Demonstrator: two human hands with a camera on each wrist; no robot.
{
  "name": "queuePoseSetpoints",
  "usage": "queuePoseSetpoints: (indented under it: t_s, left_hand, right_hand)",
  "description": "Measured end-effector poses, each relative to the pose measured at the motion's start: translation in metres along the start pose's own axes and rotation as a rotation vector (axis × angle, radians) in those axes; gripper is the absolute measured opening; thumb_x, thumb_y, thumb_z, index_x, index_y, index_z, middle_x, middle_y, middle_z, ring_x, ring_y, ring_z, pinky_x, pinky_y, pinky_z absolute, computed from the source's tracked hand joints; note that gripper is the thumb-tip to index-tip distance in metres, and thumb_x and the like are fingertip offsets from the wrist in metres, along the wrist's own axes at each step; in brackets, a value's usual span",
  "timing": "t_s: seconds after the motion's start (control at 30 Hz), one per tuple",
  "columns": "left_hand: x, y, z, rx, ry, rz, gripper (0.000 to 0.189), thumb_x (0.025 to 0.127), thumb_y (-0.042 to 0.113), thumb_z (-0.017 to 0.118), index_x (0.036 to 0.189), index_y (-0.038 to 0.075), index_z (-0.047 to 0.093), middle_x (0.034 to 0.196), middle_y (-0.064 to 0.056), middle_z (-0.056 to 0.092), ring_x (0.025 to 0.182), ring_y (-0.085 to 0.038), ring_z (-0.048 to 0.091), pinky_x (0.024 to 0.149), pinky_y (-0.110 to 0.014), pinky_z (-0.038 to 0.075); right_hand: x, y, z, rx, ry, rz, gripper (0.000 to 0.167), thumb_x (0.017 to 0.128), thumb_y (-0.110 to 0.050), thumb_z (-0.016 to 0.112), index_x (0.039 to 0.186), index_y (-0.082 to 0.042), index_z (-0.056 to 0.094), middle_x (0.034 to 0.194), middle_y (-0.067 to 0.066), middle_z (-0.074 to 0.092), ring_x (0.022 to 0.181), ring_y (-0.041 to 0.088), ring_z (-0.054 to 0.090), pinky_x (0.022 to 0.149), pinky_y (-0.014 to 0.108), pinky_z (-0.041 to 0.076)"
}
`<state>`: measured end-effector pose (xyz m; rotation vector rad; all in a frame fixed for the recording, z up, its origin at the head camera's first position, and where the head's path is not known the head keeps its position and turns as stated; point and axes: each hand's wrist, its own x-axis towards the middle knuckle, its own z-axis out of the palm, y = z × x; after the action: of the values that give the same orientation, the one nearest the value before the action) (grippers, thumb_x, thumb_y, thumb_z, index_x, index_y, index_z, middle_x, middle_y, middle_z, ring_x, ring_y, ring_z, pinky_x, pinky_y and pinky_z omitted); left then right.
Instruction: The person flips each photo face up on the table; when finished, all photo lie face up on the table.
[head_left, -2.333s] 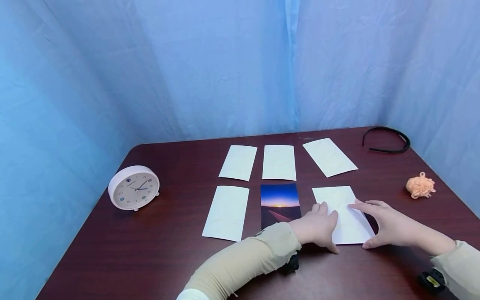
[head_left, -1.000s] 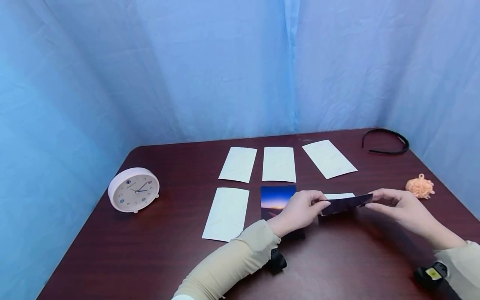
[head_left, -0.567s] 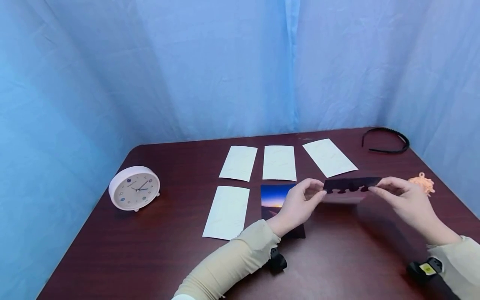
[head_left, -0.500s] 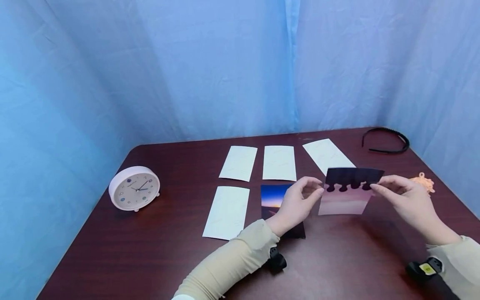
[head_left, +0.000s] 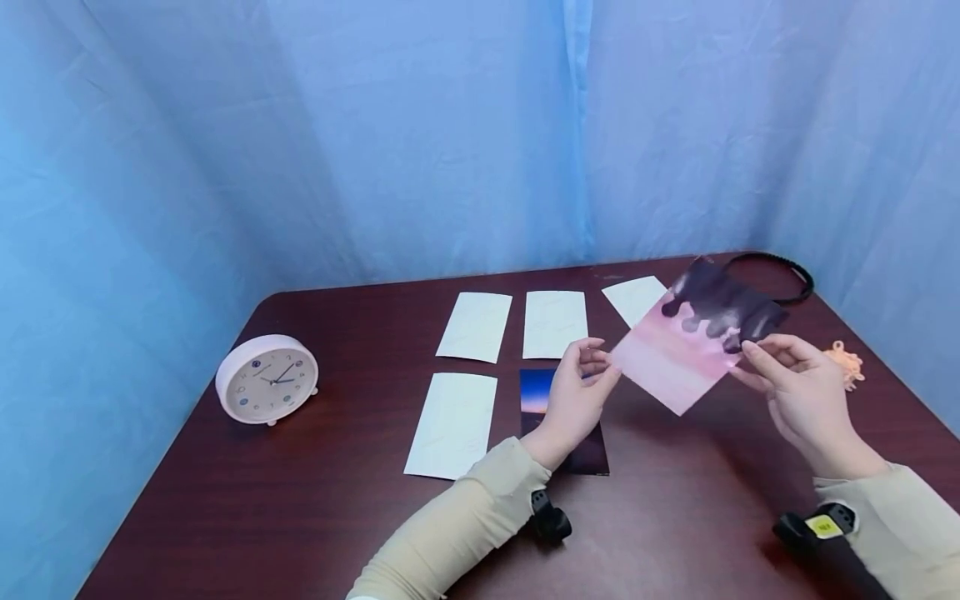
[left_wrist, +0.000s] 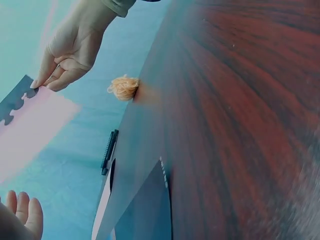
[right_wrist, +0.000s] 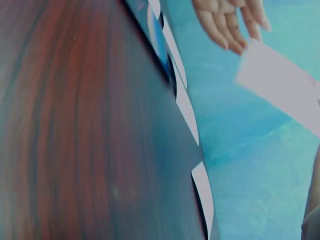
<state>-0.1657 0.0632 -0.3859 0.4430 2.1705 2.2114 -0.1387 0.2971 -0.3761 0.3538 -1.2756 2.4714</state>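
Note:
My right hand pinches a picture card by its right edge, thumb in front. The card shows dark drips over pink, and it hangs tilted above the table. In the left wrist view my right hand holds that card at the drip-patterned edge. My left hand is at the card's left corner, its fingers loosely bent; the right wrist view shows the left hand's fingertips right by the card's plain back. Under my left forearm lies a sunset road card, partly covered.
White card backs lie around: a near left one, a far left one, a far middle one and a partly hidden far right one. A clock, a black headband and peach yarn stand on the dark table.
A white-backed card was picked up by both hands from the near right spot and turned picture side up. It has since rotated and shifted up, and my left fingers have loosened from it.

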Motion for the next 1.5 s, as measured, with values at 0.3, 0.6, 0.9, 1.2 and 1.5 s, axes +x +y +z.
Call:
queuePoseSetpoints:
  t_s: [0.3, 0.6, 0.9, 1.2, 1.5]
  left_hand:
    - [0.001, -0.003, -0.001, -0.072, 0.032, -0.057, 0.036, 0.092, 0.008, 0.061, 0.125, 0.004, 0.049, 0.112, -0.021, 0.057, 0.099, -0.017, 0.061, 0.081, -0.02, 0.05]
    - [0.003, -0.001, 0.007, -0.193, 0.111, -0.073, 0.034, 0.087, 0.001, 0.064, 0.12, 0.001, 0.053, 0.098, -0.009, 0.06, 0.087, -0.009, 0.06, 0.081, -0.022, 0.053]
    - [0.002, -0.003, 0.009, -0.301, 0.124, -0.064, 0.03, 0.084, -0.009, 0.062, 0.113, -0.006, 0.054, 0.094, -0.01, 0.059, 0.077, -0.006, 0.058, 0.078, -0.029, 0.056]
    - [0.003, -0.001, 0.006, -0.327, 0.13, -0.067, 0.024, 0.083, -0.012, 0.061, 0.107, -0.009, 0.056, 0.087, -0.008, 0.058, 0.072, -0.005, 0.057, 0.074, -0.028, 0.057]
    - [0.003, 0.0, -0.007, -0.225, 0.039, -0.054, 0.026, 0.084, -0.011, 0.061, 0.109, -0.011, 0.055, 0.087, -0.013, 0.059, 0.069, -0.003, 0.055, 0.073, -0.027, 0.057]
  right_hand:
    - [0.003, 0.017, 0.025, 0.155, 0.184, 0.01, 0.016, 0.086, 0.017, 0.053, 0.085, 0.005, 0.063, 0.073, 0.012, 0.064, 0.07, 0.019, 0.068, 0.065, 0.034, 0.058]
    - [0.0, 0.032, 0.043, 0.246, 0.227, 0.02, 0.015, 0.086, 0.018, 0.052, 0.081, 0.003, 0.055, 0.068, 0.011, 0.057, 0.066, 0.02, 0.066, 0.066, 0.036, 0.058]
    - [-0.004, 0.04, 0.047, 0.244, 0.193, 0.071, 0.015, 0.088, 0.016, 0.05, 0.084, 0.003, 0.057, 0.07, 0.011, 0.061, 0.068, 0.021, 0.068, 0.07, 0.036, 0.058]
    - [-0.003, 0.04, 0.047, 0.214, 0.139, 0.087, 0.016, 0.089, 0.014, 0.05, 0.09, 0.003, 0.061, 0.078, 0.011, 0.068, 0.072, 0.019, 0.069, 0.072, 0.033, 0.057]
    - [0.007, 0.025, 0.022, 0.189, 0.166, 0.176, 0.013, 0.09, 0.007, 0.054, 0.096, -0.002, 0.061, 0.088, 0.007, 0.069, 0.078, 0.016, 0.069, 0.067, 0.028, 0.057]
